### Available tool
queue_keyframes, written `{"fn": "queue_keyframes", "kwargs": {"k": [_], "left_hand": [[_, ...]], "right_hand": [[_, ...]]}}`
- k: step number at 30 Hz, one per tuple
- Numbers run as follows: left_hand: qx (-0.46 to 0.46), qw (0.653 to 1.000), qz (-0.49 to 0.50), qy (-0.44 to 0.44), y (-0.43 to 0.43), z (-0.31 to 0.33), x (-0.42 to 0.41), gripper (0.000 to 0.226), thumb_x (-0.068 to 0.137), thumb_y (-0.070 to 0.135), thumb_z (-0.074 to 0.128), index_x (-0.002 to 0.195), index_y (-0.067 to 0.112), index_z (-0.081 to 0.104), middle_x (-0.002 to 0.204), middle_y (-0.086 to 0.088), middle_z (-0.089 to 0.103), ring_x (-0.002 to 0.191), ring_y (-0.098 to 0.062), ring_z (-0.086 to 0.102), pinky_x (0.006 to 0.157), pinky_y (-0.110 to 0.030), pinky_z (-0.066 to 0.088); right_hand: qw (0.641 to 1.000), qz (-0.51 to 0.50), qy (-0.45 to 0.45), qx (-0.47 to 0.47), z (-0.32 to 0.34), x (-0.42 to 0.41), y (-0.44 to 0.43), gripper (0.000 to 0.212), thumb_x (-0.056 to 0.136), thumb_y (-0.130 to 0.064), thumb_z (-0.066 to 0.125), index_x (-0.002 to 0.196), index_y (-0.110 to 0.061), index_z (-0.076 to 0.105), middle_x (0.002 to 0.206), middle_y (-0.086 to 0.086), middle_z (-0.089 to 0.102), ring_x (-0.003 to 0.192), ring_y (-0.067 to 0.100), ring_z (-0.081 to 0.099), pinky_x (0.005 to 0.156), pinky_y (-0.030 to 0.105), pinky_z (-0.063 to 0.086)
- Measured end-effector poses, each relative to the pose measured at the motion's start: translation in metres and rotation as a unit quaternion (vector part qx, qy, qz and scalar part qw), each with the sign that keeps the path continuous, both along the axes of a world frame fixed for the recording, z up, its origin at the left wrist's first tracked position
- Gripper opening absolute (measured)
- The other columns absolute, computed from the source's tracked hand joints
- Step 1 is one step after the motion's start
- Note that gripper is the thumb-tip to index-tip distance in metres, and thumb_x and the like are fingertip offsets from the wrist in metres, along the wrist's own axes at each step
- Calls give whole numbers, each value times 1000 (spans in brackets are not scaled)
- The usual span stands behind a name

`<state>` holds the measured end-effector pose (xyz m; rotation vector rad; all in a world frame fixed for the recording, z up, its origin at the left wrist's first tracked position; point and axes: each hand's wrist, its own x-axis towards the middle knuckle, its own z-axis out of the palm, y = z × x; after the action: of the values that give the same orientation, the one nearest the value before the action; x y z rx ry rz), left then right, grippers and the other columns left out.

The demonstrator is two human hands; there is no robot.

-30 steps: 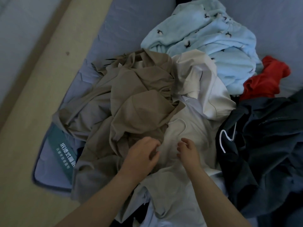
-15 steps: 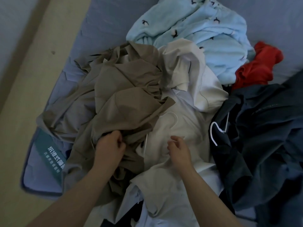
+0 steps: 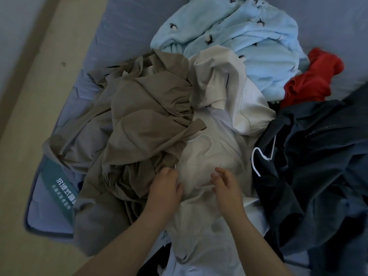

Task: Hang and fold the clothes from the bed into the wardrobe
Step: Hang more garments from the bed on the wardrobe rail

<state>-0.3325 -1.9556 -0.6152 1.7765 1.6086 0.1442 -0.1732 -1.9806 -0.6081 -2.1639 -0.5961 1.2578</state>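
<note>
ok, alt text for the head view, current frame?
The left hand and right hand are over a cream garment in the middle of a clothes heap on a blue bed. Around it lie a tan garment, a pale blue fleece, a red garment and a dark navy garment.

Single head view, looking steeply down, close over bed, wide-angle

Left hand and right hand are bare; both forearms bare too.
</note>
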Motion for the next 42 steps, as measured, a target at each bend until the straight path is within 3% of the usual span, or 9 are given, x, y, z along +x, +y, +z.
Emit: {"fn": "queue_keyframes", "kwargs": {"k": [4,8,13,22,26,28,31,36,42], "left_hand": [[-60,983,175,5,19,-8,17,30,89,21,59,108,0,53,110,-20,51,97,-35,53,83,-36,43],[-100,969,218,-54,31,-12,21,24,87,21,63,98,3,52,96,-12,60,91,-32,58,74,-29,40],[-89,971,201,-98,19,-3,7,25,91,14,58,71,10,44,70,-9,64,64,-25,64,63,-39,53],[-97,992,73,-30,-9,5,13,25,92,20,58,70,9,61,71,-4,68,68,-18,62,69,-40,52],[-57,995,40,-69,-13,12,13,14,92,12,56,96,19,67,75,4,69,68,-11,63,70,-33,54],[-56,995,-35,-70,-13,15,10,54,93,13,52,137,41,41,81,13,69,69,-6,61,69,-25,50],[-73,992,-56,-86,-6,20,12,73,91,11,48,137,61,19,82,18,65,69,-1,60,69,-24,50],[1,990,64,-124,12,39,31,7,89,16,56,91,11,60,80,-9,61,72,-23,57,69,-39,50],[-7,983,75,-166,25,92,43,33,92,26,58,69,5,48,60,-15,56,60,-35,56,60,-48,48]], "right_hand": [[1000,-9,-12,26,6,9,-8,22,95,-17,52,115,-20,61,112,3,66,106,21,62,98,50,47],[999,-9,-16,34,14,14,-11,21,95,-16,52,112,-24,62,111,2,66,107,22,61,98,50,47],[998,1,-37,56,32,23,-16,21,96,-15,52,112,-22,63,109,-4,67,103,16,63,97,41,49],[975,-25,-198,98,58,53,-39,21,92,-12,54,92,-28,66,70,-7,64,61,9,58,55,19,46],[932,3,-351,87,59,69,-45,29,86,-7,59,115,-11,62,114,4,59,108,22,52,95,34,42],[940,62,-330,53,57,80,-42,50,85,-10,64,132,-6,50,135,13,48,127,27,42,110,41,33],[944,168,-284,0,50,96,-27,62,88,-20,65,143,-5,39,141,14,46,132,28,41,112,46,28],[949,185,-255,-33,51,118,-5,36,93,-34,57,115,-5,59,107,15,64,103,31,57,92,43,44],[972,97,-206,49,93,137,-26,20,98,-27,50,104,-13,63,93,5,65,88,21,59,74,32,42]]}}
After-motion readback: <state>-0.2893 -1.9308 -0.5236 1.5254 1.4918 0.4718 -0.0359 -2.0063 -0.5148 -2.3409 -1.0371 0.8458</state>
